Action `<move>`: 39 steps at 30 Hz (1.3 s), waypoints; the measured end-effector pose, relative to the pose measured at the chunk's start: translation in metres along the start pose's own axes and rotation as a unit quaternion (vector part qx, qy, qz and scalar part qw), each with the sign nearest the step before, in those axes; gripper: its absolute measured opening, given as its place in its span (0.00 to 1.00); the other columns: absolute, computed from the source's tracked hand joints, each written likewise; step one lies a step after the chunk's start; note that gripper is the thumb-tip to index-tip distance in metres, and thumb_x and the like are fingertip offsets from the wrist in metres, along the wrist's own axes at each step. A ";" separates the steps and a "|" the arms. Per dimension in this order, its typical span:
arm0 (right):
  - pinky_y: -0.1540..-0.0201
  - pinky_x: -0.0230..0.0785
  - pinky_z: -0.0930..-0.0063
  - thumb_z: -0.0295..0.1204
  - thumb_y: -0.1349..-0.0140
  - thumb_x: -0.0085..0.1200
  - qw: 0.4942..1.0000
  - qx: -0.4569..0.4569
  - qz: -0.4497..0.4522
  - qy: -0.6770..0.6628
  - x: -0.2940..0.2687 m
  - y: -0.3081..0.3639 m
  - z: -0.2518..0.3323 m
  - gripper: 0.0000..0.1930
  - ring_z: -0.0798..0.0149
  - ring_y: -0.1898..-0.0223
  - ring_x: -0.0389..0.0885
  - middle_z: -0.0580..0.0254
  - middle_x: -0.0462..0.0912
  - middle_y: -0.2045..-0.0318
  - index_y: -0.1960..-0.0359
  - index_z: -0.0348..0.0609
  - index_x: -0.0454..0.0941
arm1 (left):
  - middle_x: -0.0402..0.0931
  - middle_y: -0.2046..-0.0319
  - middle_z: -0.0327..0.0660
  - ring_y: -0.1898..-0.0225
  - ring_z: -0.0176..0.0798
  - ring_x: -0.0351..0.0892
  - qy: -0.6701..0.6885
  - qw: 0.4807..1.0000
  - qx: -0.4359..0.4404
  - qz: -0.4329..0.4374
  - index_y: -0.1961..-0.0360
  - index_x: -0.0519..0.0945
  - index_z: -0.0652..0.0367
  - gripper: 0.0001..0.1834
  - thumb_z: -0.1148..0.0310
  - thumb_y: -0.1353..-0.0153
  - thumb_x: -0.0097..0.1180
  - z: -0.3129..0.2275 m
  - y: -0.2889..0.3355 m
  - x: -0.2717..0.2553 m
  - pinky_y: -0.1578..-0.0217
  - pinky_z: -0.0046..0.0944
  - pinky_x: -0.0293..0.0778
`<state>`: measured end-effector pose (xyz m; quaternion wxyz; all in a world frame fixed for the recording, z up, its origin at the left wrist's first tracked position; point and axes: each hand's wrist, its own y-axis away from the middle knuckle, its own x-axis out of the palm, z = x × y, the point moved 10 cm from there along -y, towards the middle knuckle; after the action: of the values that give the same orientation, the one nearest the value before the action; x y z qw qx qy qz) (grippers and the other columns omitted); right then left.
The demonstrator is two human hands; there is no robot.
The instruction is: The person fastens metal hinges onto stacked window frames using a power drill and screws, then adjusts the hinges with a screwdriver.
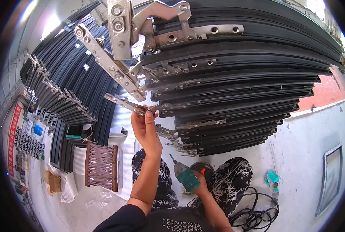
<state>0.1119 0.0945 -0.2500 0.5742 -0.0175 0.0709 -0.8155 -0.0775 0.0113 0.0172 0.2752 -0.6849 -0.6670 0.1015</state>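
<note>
My left hand (146, 131) is raised, its thumb and fingers closed on a silver metal hinge (123, 103). That hinge sits at the end of one black profile frame (226, 103) in a tall stack. Low in front of my lap, my right hand (202, 187) grips a teal and grey power drill (186, 176), its bit angled up and to the left, apart from the frames. Larger hinges stick out from the frames above, among them a long hinge arm (108, 62) and a bracket (120, 31). My right fingers are partly hidden behind the drill.
More black profiles (72, 65) are stacked at the left. A woven stool (101, 166) stands below them, near a cardboard box (53, 181). Black cable (253, 214) lies coiled by my right knee. A rectangular frame (329, 179) is at the far right.
</note>
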 end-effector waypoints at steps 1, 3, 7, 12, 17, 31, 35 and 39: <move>0.58 0.71 0.73 0.25 0.52 0.63 1.000 0.016 0.005 0.011 -0.001 0.000 -0.003 0.19 0.66 0.62 0.80 0.59 0.82 0.63 0.56 0.38 0.77 | 0.71 0.54 0.38 0.53 0.31 0.73 0.000 1.000 -0.001 0.000 0.47 0.67 0.61 0.16 0.65 0.31 0.48 0.002 -0.001 0.001 0.52 0.35 0.72; 0.57 0.71 0.73 0.25 0.53 0.63 0.999 0.032 0.008 0.025 -0.003 0.000 -0.004 0.20 0.67 0.62 0.80 0.58 0.82 0.64 0.56 0.37 0.77 | 0.72 0.54 0.39 0.52 0.31 0.73 0.000 1.000 0.004 0.008 0.47 0.67 0.61 0.15 0.66 0.31 0.47 0.004 -0.003 0.001 0.52 0.34 0.72; 0.56 0.72 0.72 0.25 0.51 0.62 0.997 0.047 -0.042 -0.052 -0.013 0.000 -0.011 0.19 0.63 0.61 0.81 0.57 0.83 0.63 0.56 0.37 0.77 | 0.72 0.53 0.41 0.53 0.33 0.75 -0.029 0.999 -0.002 0.024 0.48 0.68 0.61 0.14 0.65 0.30 0.44 0.003 -0.006 -0.006 0.51 0.36 0.72; 0.53 0.72 0.69 0.25 0.47 0.59 0.988 0.046 -0.112 -0.100 -0.036 0.016 -0.023 0.17 0.61 0.58 0.82 0.54 0.83 0.59 0.55 0.35 0.77 | 0.77 0.66 0.41 0.64 0.34 0.75 -0.178 0.978 -0.003 -0.107 0.63 0.73 0.62 0.18 0.59 0.29 0.36 0.021 0.006 -0.123 0.63 0.34 0.70; 0.51 0.73 0.69 0.26 0.35 0.44 0.773 0.187 -0.168 -0.582 -0.028 0.039 -0.049 0.17 0.57 0.56 0.81 0.52 0.80 0.53 0.48 0.28 0.73 | 0.75 0.79 0.40 0.78 0.36 0.72 -0.328 0.915 -0.199 0.126 0.72 0.74 0.59 0.15 0.64 0.32 0.40 0.131 0.118 -0.129 0.76 0.39 0.68; 0.57 0.69 0.74 0.23 0.38 0.54 0.872 0.100 -0.478 0.029 -0.159 0.071 0.002 0.15 0.67 0.60 0.76 0.63 0.77 0.57 0.49 0.40 0.71 | 0.78 0.65 0.51 0.60 0.58 0.76 -0.364 0.767 -0.166 0.502 0.66 0.77 0.59 0.12 0.63 0.38 0.45 0.330 0.334 -0.027 0.62 0.55 0.72; 0.55 0.68 0.74 0.22 0.38 0.53 0.868 0.107 -0.476 -0.093 -0.151 0.068 0.007 0.15 0.69 0.59 0.74 0.63 0.77 0.58 0.49 0.40 0.71 | 0.77 0.65 0.50 0.60 0.55 0.78 -0.416 0.549 -0.159 0.707 0.61 0.80 0.53 0.11 0.66 0.41 0.47 0.354 0.403 -0.047 0.62 0.52 0.74; 0.50 0.67 0.67 0.29 0.38 0.56 0.872 0.139 -0.423 0.205 -0.144 0.095 -0.006 0.14 0.60 0.55 0.76 0.59 0.79 0.56 0.52 0.38 0.75 | 0.71 0.53 0.47 0.58 0.52 0.77 -0.480 0.539 -0.095 0.686 0.51 0.77 0.46 0.17 0.67 0.43 0.49 0.350 0.443 -0.059 0.65 0.52 0.76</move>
<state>0.2494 0.1990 -0.2616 0.1438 0.2019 0.0589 -0.9670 0.1203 0.0566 -0.5134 -0.3063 -0.8039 -0.0316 0.5088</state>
